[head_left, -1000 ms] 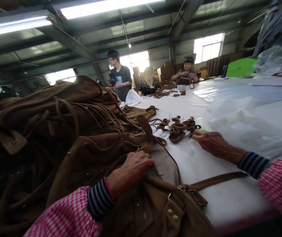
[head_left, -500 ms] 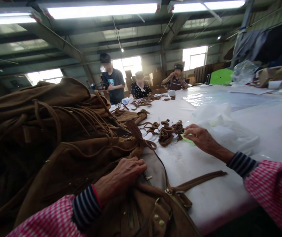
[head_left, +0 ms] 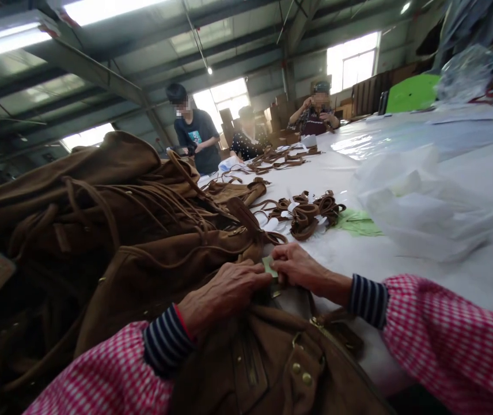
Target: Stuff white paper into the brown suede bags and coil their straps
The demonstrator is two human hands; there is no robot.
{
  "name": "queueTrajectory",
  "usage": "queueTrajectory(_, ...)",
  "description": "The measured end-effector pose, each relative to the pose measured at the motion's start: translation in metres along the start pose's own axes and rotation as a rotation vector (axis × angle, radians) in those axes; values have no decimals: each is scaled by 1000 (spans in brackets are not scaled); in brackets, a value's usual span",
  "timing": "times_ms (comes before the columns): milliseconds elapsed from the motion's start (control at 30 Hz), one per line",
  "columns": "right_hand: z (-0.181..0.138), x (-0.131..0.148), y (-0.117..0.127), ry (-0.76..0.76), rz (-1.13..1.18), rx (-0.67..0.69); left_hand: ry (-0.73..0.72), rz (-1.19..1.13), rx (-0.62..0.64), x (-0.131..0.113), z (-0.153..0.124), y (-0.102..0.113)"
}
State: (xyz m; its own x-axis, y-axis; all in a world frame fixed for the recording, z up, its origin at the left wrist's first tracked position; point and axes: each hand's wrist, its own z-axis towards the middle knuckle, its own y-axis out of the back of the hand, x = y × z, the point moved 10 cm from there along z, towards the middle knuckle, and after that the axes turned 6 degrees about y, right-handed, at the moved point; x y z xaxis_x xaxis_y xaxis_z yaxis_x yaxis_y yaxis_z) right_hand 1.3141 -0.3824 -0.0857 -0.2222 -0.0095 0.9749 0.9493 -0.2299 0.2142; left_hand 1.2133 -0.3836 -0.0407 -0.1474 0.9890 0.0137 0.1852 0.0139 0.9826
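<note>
A brown bag (head_left: 281, 357) lies in front of me with its grey-lined opening facing up. My left hand (head_left: 229, 288) is closed at the edge of that opening, its fingertips beside a small pale green slip (head_left: 269, 266). My right hand (head_left: 300, 268) pinches the slip from the other side, over the opening. Just below the slip shows a metal zipper pull (head_left: 276, 294). Whether the left fingertips also touch the slip is hard to make out. Brass studs (head_left: 302, 372) and a zipped pocket are on the bag's front.
A heap of brown bags (head_left: 129, 167) rises at the left. Beyond my hands lie bundled brown straps (head_left: 309, 216) with white tags, green slips (head_left: 359, 222) and crumpled clear plastic (head_left: 428, 207) on the white table (head_left: 345, 271). Three people (head_left: 197, 135) are at the far end.
My right hand has come left from the green slips beside the straps to the bag opening, bringing one slip. My left hand stays at the bag. The view has tilted and shifted.
</note>
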Motion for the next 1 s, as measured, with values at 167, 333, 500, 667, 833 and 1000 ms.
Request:
queueTrajectory(167,3,-20,-20,-60,100,143,38,-113,-58,11,-5,2)
queueTrajectory(333,17,-16,-37,-147,97,284,-6,-127,-89,11,-4,12)
queueTrajectory(500,33,-2,-50,-57,-46,321,-7,-66,-101,10,-4,27)
queueTrajectory(667,37,2,-39,69,-238,250,15,-42,-118,5,-8,27)
queueTrajectory(833,36,-2,-55,103,-342,313,40,29,-117,9,-11,25)
queueTrajectory(1000,37,16,-50,239,-507,172,72,34,-91,3,-25,28)
